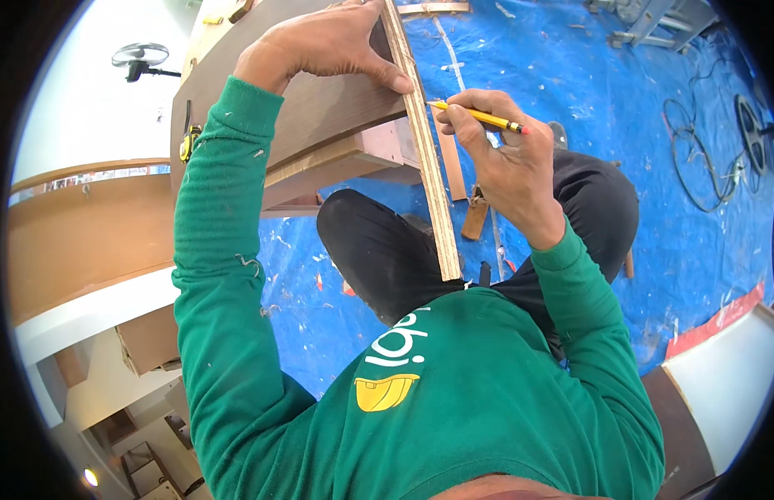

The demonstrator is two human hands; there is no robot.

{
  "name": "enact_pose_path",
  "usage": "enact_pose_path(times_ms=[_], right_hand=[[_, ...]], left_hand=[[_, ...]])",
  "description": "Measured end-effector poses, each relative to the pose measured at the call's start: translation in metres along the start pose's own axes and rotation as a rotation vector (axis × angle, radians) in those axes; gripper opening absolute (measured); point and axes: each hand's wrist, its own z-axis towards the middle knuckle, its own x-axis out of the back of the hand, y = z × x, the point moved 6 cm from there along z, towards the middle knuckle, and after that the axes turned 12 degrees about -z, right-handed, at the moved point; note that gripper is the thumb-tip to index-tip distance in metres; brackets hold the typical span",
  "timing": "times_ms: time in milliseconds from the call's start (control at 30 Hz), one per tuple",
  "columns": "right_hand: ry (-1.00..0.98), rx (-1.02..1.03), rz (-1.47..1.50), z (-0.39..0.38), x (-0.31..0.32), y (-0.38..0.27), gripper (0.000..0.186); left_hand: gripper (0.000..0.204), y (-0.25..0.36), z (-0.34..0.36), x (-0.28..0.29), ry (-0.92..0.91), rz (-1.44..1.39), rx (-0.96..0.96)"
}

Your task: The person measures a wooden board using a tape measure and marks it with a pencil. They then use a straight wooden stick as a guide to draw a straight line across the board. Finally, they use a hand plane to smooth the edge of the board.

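Note:
A long narrow plywood strip [433, 179], its layered edge showing, runs from the top of the view down to my lap. My left hand [320, 43] grips its upper part, the thumb pressed on the strip and the other fingers partly cut off by the frame's top. Beneath that hand lies a dark brown board [341, 104], whose end meets the strip. In my right hand [516, 158] is a yellow pencil [485, 115] with a pink eraser. Its point is close to the strip's right side; whether it touches, I cannot tell.
Below the board sits a pale wooden panel [337, 162]. A yellow tape measure [187, 143] rests at the board's left edge. Wood offcuts [475, 218] lie on the blue floor sheet [562, 71]. At right are a cable [695, 158] and a grey metal stand [666, 25].

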Motion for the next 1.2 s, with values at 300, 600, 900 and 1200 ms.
enact_pose_path(times_ms=[300,600,900,1200], right_hand=[[0.031,0.032,-0.051,0.007,-0.004,0.003,0.013],[0.062,0.022,-0.113,0.016,-0.008,0.005,0.010],[0.082,0.121,-0.191,0.065,-0.025,0.007,0.010],[0.064,0.301,-0.465,0.210,-0.075,0.058,0.021]], left_hand=[[0.154,0.002,-0.001,0.001,-0.008,-0.008,0.006],[0.151,-0.013,0.004,-0.014,0.067,0.023,0.017],[0.145,-0.004,-0.004,-0.007,0.159,-0.047,-0.052],[0.156,-0.017,-0.003,-0.011,0.108,-0.080,0.063]])
